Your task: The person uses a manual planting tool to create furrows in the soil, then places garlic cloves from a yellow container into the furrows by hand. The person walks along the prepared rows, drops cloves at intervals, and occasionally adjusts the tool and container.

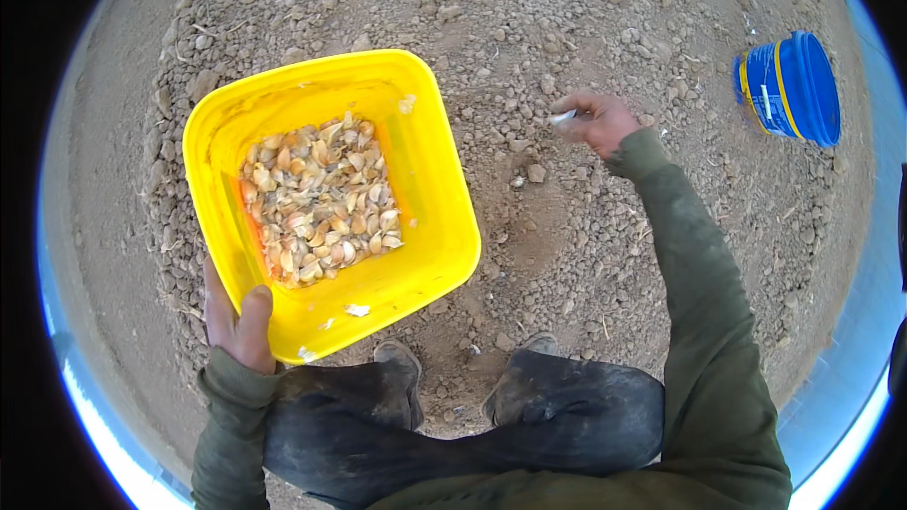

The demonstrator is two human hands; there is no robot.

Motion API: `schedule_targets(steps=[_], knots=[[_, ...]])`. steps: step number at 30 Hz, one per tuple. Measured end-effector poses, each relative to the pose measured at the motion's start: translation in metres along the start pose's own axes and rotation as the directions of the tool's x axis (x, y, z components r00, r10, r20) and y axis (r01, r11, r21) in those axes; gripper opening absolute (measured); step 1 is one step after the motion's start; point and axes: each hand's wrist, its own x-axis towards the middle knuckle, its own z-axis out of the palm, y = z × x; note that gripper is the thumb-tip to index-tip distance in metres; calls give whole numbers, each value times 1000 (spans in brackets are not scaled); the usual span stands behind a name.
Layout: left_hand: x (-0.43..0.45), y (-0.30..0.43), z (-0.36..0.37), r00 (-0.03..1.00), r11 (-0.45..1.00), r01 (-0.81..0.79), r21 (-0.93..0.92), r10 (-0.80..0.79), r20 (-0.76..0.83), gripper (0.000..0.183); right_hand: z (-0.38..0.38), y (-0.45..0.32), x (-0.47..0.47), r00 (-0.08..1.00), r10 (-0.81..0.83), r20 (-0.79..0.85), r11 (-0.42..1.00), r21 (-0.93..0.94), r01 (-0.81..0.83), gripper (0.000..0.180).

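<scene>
My left hand point(244, 322) grips the near left corner of a square yellow plastic tub point(443, 227), thumb over the rim and fingers outside. A layer of loose garlic cloves point(319, 205) covers the tub's bottom, and bits of papery skin cling to its inner walls. To the right, my right hand point(595, 124) pinches a small whitish piece, apparently a garlic clove point(564, 117), between thumb and fingers above the soil. Below that hand, another pale clove-like bit point(518, 181) lies in a shallow dip beside a clod point(536, 173).
Dry, cloddy soil point(397, 7) spreads all around. A blue bucket with a yellow band point(783, 88) lies tipped on its side at the right; it bears writing. My shoes point(400, 375) and bent knees point(574, 404) are close behind the tub.
</scene>
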Motion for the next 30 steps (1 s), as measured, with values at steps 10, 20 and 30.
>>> schedule_targets(steps=[10,20,30], knots=[[0,-7,-6,1000,999,1,39,-2,17,72,29,84,40,974,-156,-161,907,-414,77,20],[-2,-5,0,1000,999,-6,47,6,21,76,39,60,57,944,-308,-118,754,-635,167,18],[-3,8,5,999,997,38,68,-40,28,70,56,39,62,944,-331,17,617,-752,230,19]])
